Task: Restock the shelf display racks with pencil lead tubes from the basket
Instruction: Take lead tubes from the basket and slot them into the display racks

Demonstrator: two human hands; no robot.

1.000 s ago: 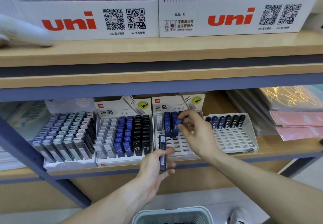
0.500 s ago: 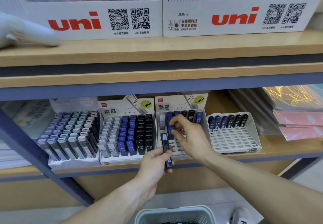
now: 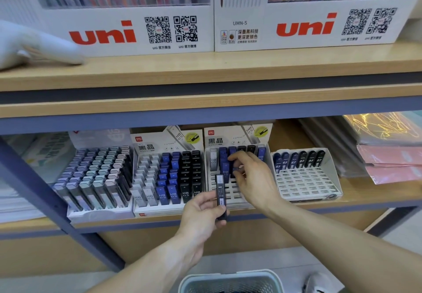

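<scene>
As gripped, tube (image 3: 221, 195) upright.

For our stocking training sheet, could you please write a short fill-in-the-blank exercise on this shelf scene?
1. The left hand holds a ____ lead tube upright.
2. The right hand reaches into the ____ rack from the left.
3. The rightmost rack has tubes only in its ____ row.
4. The basket sits ____ the shelf.

Missing words: black; third; back; below
</scene>
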